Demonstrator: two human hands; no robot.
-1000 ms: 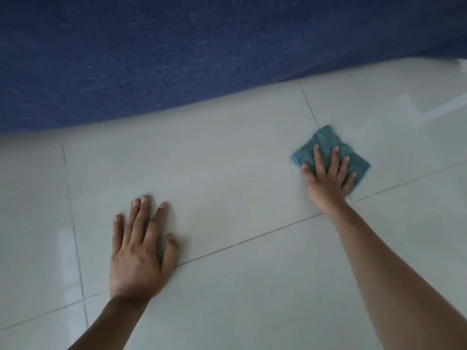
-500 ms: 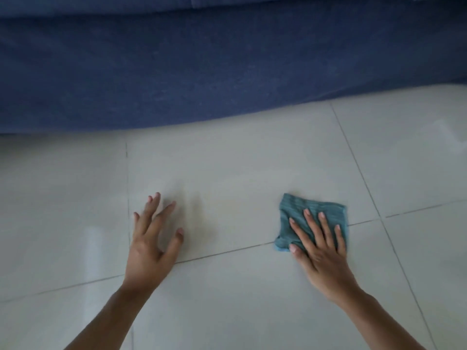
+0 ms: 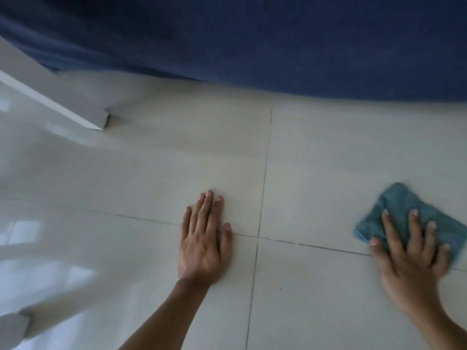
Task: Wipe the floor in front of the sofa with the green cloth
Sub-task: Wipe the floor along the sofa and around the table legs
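The green cloth (image 3: 399,208) lies folded on the pale tiled floor (image 3: 328,160) at the right edge of the view. My right hand (image 3: 412,253) presses flat on its near half, fingers spread; the picture is blurred there. My left hand (image 3: 204,238) rests palm down on the bare tile at the centre, beside a crossing of grout lines, holding nothing. The dark blue sofa (image 3: 252,39) fills the top of the view, its lower edge meeting the floor beyond both hands.
A white furniture leg (image 3: 58,99) slants in from the upper left and ends on the floor near the sofa. Another white foot (image 3: 12,329) stands at the bottom left. Window light reflects off the glossy tiles at left.
The view has swung left, bringing the white furniture legs into sight. My right hand and the cloth have moved right of the tile crossing. My left hand now lies flat.
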